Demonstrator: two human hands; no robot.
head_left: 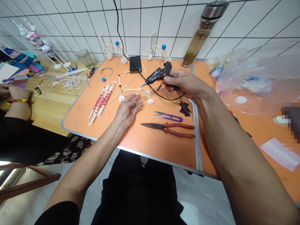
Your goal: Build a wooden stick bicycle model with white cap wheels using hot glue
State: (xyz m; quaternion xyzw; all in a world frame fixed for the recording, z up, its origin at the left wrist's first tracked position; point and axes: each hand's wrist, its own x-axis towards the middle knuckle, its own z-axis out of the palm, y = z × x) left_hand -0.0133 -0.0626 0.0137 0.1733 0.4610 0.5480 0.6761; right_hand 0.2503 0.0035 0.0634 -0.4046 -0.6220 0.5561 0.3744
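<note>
- Glue gun (159, 74), one, black with an orange trigger, just above the middle of the frame; grasped firmly in the right hand (181, 83), nozzle tilted down to the left, very near the top joint of the stick frame (132, 91).
- One stick frame only, lying on the orange table (150, 147) at the centre; three white round caps (150, 101) counted at its ends, one stick standing upright on its left side.
- Left hand (128, 110) released, palm up, fingers loosely spread, holding nothing; resting on the table just below the stick frame, fingertips just beside it.
- Two finished stick models (112, 49), each with one blue ball on top, against the tiled wall at the upper middle.
- One dark phone (135, 64), flat between these two models; one black cable (117, 28) coming down the wall, over the phone and on to the glue gun.
- Three chopstick packets (102, 101), red and white, side by side, left of the left hand.
- Three hand tools at the lower right of centre: one pair of red pliers (174, 127), one pair of purple snips (169, 117), one small black cutter (184, 108).
- One tall bottle (200, 36) at the upper right; one glass jar (84, 57) at the upper left.
- One clear plastic bag (248, 75) at the right edge, contents blurred.
- One hand of another person (18, 93) at the far left, with a bead bracelet.
</note>
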